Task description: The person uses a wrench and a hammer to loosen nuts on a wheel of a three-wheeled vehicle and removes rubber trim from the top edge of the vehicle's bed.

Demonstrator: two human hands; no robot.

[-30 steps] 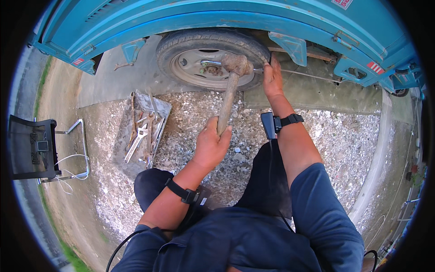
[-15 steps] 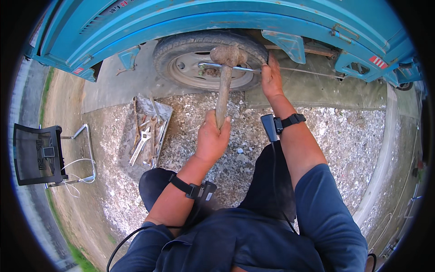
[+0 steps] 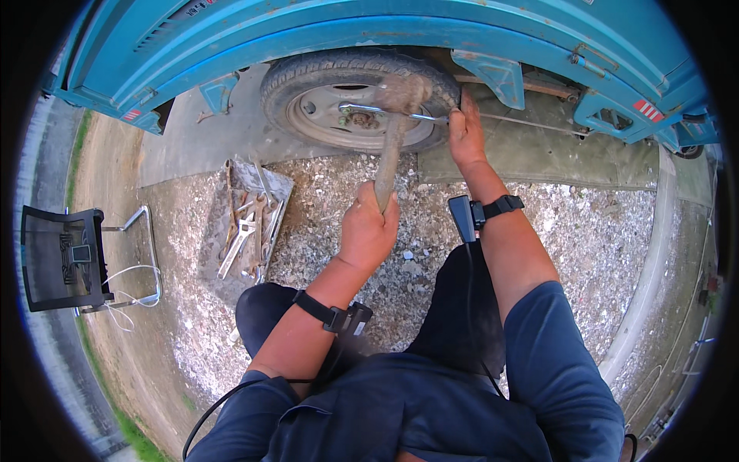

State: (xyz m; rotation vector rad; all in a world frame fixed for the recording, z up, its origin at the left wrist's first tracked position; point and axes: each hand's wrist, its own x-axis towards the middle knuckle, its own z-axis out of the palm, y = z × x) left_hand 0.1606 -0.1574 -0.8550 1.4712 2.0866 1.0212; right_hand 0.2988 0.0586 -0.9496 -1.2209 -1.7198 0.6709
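Observation:
My left hand (image 3: 369,225) is closed round the wooden handle of a mallet (image 3: 392,158), whose blurred, thick head hangs over the wheel. Beneath that head lies a long chrome wrench (image 3: 425,117), its far left end at the nuts by the hub (image 3: 362,119). At the wrench's right end my right hand (image 3: 466,140) grips it with the thumb side, fingers up against the tyre (image 3: 289,77). Part of the wrench's shaft is hidden behind the mallet. Whether the mallet touches the wrench I cannot tell.
A blue truck body (image 3: 323,40) spans the top, low over the wheel. On the gravel at left stands a grey tray (image 3: 212,266) with several tools, an adjustable wrench (image 3: 238,245) among them. A black chair (image 3: 65,258) is farther left. A mat (image 3: 554,158) lies under the truck.
The mallet and my left hand have shifted right, the head now nearer my right hand and blurred. My right hand stays at the wrench's end.

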